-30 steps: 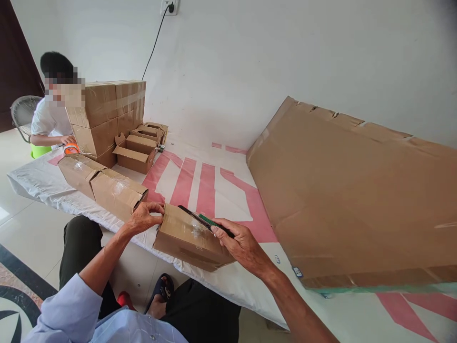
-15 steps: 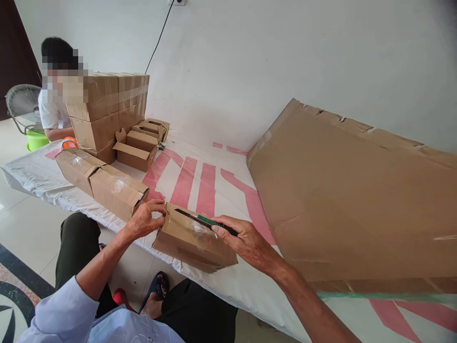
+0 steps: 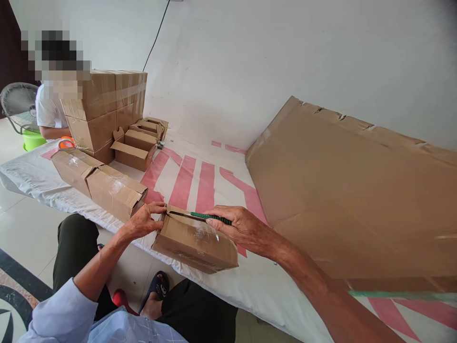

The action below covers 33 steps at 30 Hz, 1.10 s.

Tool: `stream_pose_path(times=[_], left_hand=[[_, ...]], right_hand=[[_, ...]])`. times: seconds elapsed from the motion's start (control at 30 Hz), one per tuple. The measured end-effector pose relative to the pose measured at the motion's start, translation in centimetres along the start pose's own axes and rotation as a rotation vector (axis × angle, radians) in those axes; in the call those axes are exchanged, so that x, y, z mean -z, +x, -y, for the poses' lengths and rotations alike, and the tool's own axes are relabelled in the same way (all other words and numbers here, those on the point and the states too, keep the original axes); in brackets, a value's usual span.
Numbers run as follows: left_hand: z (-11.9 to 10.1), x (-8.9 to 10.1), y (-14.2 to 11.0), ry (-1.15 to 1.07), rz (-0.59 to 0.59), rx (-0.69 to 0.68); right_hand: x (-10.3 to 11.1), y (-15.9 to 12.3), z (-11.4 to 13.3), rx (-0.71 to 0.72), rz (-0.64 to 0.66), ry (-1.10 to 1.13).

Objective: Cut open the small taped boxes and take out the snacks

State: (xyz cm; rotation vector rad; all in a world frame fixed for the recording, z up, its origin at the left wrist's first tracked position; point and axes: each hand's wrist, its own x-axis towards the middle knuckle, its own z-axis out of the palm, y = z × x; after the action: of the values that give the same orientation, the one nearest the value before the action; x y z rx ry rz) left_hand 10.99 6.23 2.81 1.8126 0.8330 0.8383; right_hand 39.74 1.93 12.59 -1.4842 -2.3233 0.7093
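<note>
Head view showed a large flattened cardboard sheet [image 3: 357, 200] lying over the right of the table [image 3: 221, 181], its far edge propped against the wall, probably parked there to keep the working area free. The table carried a white cover with pink stripes. At the far left corner stood a stack of sealed cartons [image 3: 107, 102], with open small boxes [image 3: 134, 150] just beside it and two taped boxes [image 3: 98, 178] laid end to end nearer the front edge, apparently sorted by stage. A second person [image 3: 50, 112] sat behind the stack, an orange tape roll [image 3: 66, 142] near that person's arm.

At the near edge, right in front of the seated wearer, lay the small cardboard box [image 3: 194, 243], angled across the edge within easy reach. The left hand [image 3: 144, 221] pinched its left top corner, seemingly to steady it. The right hand [image 3: 239, 226] was closed around a green-handled utility knife [image 3: 200, 216], whose blade lay flat along the box's top edge, pointing toward the pinched corner.
</note>
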Motion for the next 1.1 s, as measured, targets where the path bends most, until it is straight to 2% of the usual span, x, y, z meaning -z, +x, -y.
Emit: stream_pose_path(times=[0.2, 0.4, 0.63, 0.9, 1.1], left_hand=[[1.2, -0.2, 0.1, -0.079, -0.052, 0.071], [1.0, -0.2, 0.0, -0.107, -0.032, 0.073], [1.3, -0.3, 0.1, -0.081, -0.044, 0.084], [1.0, 0.3, 0.5, 0.007, -0.027, 0.114], [1.0, 0.4, 0.4, 0.091, -0.028, 0.094]], right_hand=[[0.7, 0.5, 0.0, 0.018, -0.002, -0.015], [1.4, 0.4, 0.8, 0.035, 0.046, -0.010], [1.1, 0.6, 0.8, 0.022, 0.067, -0.156], [0.4, 2.7, 2.1, 0.040, 0.079, -0.378], [1.7, 0.2, -0.7, -0.018, 0.085, -0.320]])
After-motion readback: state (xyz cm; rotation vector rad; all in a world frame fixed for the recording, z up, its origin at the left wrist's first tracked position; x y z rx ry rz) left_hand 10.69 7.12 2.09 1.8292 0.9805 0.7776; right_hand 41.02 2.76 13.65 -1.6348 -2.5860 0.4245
